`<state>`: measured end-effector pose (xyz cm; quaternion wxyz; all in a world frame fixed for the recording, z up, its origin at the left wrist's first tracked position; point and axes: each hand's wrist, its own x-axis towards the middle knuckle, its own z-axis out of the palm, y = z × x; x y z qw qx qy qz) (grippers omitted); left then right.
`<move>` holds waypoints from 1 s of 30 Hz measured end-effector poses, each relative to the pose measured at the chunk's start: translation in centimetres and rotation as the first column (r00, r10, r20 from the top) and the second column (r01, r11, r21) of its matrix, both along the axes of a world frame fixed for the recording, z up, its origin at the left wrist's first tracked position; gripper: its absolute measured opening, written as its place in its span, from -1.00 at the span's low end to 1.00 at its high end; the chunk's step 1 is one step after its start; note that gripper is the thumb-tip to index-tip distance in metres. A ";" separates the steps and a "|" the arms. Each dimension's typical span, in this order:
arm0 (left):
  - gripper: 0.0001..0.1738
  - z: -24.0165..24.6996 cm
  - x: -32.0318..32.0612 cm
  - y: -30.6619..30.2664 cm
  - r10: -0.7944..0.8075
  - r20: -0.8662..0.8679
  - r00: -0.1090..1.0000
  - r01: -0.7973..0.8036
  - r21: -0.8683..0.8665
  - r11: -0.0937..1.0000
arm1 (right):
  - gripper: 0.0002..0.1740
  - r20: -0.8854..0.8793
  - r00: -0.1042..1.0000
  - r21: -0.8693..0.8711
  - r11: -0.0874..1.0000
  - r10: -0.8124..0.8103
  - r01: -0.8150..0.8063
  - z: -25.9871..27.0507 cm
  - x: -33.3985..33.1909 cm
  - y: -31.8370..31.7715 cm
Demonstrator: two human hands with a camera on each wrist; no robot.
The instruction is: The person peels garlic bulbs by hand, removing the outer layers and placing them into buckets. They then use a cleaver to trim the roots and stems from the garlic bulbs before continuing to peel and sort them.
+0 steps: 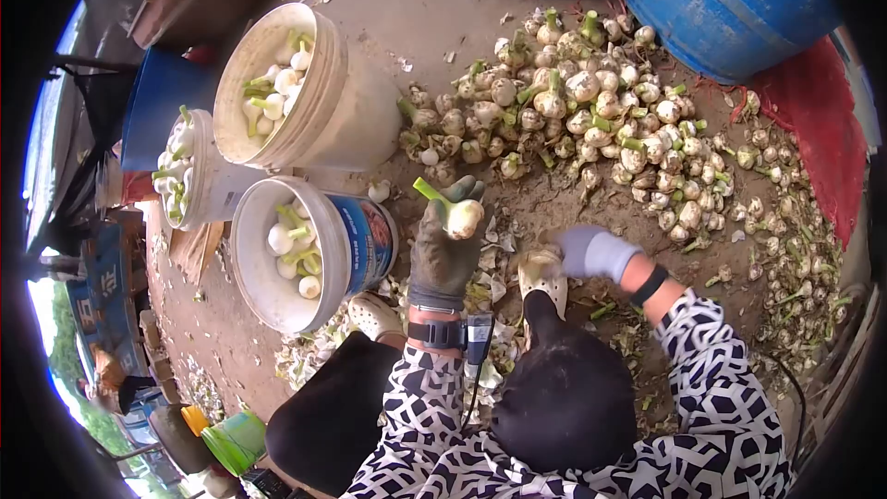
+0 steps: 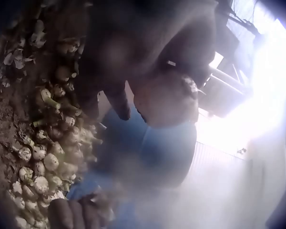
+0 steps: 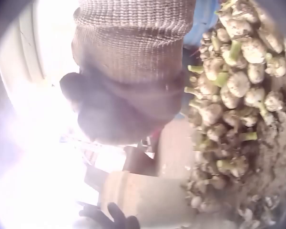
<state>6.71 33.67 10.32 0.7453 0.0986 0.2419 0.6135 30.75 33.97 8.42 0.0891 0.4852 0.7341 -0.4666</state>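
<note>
A garlic bulb (image 1: pixel 464 219) with a green stem sits in my dark-gloved left hand (image 1: pixel 442 259), fingers bent round it. The left wrist view has this hand (image 2: pixel 128 43) large and dark, with the bulb (image 2: pixel 167 101) beneath it. My right hand (image 1: pixel 591 252), in a pale glove, is to the right of the bulb and apart from it, above a light clog (image 1: pixel 543 282); its fingertips are blurred. In the right wrist view the hand (image 3: pixel 128 105) looks curled; anything inside it is hidden. Dark left fingers (image 3: pixel 115 218) show at that view's bottom edge.
Unpeeled garlic (image 1: pixel 582 120) is heaped beyond my hands and spreads right. Three white buckets, one tall (image 1: pixel 356 111), one with a blue label (image 1: pixel 370 245) and a smaller one (image 1: pixel 217 189), hold cleaner bulbs on the left. Blue barrels (image 1: pixel 730 5) stand at the back. Peelings litter the ground.
</note>
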 end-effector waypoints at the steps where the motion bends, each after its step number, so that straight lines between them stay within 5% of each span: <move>1: -0.55 -0.8 0.2 0.9 0.020 -0.099 0.995 -0.019 0.009 1.000 | -0.40 0.237 0.962 0.268 0.943 0.135 -0.198 -2.1 -0.9 -1.0; 2: -0.53 -1.5 0.2 1.4 0.026 -0.126 0.992 -0.022 0.031 0.999 | -0.40 0.050 0.998 0.295 0.955 -0.038 0.022 -0.3 -1.7 -0.2; 3: -0.53 -1.7 0.1 1.6 0.025 -0.133 0.991 -0.023 0.016 1.000 | -0.40 0.044 0.998 0.280 0.960 -0.036 0.022 0.8 -2.4 0.7; 4: -0.54 -1.5 0.0 1.8 0.034 -0.584 0.811 0.035 0.107 0.994 | -0.42 -0.161 0.971 0.175 0.963 -0.178 0.206 1.6 -2.9 1.9; 5: -0.55 -1.2 0.1 2.0 0.085 -0.891 0.447 0.139 0.163 0.977 | -0.43 -0.336 0.882 0.038 0.930 -0.332 0.364 2.2 -3.4 2.9; 9: -0.64 0.3 0.5 2.6 0.048 -0.904 0.425 0.195 0.143 0.970 | -0.52 -0.416 0.859 0.060 0.933 -0.299 0.354 2.9 -5.7 5.6; 11: -0.67 -0.5 0.0 2.6 0.263 -0.940 0.220 0.235 0.312 0.920 | -0.59 -0.523 0.822 0.097 0.942 -0.225 0.320 1.5 -6.6 6.2; 12: -0.63 -1.0 -0.2 2.4 0.155 -0.876 0.457 0.157 0.250 0.955 | -0.64 -0.614 0.763 0.065 0.951 -0.202 0.304 1.3 -6.8 6.2; 13: -0.63 -1.2 -0.4 2.1 0.150 -0.877 0.456 0.156 0.244 0.957 | -0.64 -0.613 0.763 0.059 0.951 -0.204 0.302 1.4 -6.7 6.1; 15: -0.55 -1.1 -0.6 1.8 -0.013 -0.804 0.594 0.133 0.082 0.988 | -0.64 -0.462 0.801 -0.353 0.907 -0.381 0.228 3.3 -6.6 6.6; 19: -0.70 0.5 -0.2 1.8 0.026 -0.909 0.416 0.178 0.109 0.978 | -0.69 -0.411 0.714 -0.589 0.763 -0.567 0.267 0.1 -4.1 5.3; 20: -0.66 -0.1 -0.1 1.9 0.026 -0.608 0.793 0.094 0.165 0.982 | -0.68 -0.391 0.783 -0.454 0.842 -0.484 0.293 -2.3 -3.5 4.4; 21: -0.61 -0.6 -0.1 2.0 0.034 -0.167 0.985 -0.004 0.176 0.984 | -0.67 -0.354 0.845 -0.306 0.904 -0.400 0.299 -4.2 -3.4 3.6; 23: -0.45 -0.8 -0.4 2.3 0.033 -0.108 0.994 -0.017 0.141 0.990 | -0.64 0.019 0.997 -0.287 0.956 0.069 -0.060 -5.5 -4.2 1.5; 25: -0.43 -0.2 -0.5 2.3 0.031 0.090 0.995 -0.026 -0.062 0.998 | -0.55 -0.068 0.973 -0.165 0.959 0.221 -0.229 -4.1 -3.6 0.2; 27: -0.42 -0.3 0.0 2.0 0.048 0.074 0.996 -0.039 -0.114 0.993 | -0.54 -0.265 0.949 0.051 0.980 -0.170 0.190 -2.5 -3.8 0.0; 28: -0.44 -0.5 0.2 1.8 0.046 0.065 0.997 -0.037 -0.126 0.991 | -0.54 -0.529 0.802 0.125 0.909 -0.278 0.398 -1.4 -3.9 0.5; 29: -0.45 -0.5 0.6 1.7 0.044 0.059 0.997 -0.035 -0.136 0.990 | -0.54 -0.528 0.802 0.130 0.907 -0.278 0.400 -0.5 -4.1 1.2; 30: -0.46 -0.4 0.8 1.5 0.019 0.088 0.996 -0.009 -0.112 0.994 | -0.63 -0.650 0.613 -0.226 0.884 -0.450 0.410 0.4 -4.3 1.9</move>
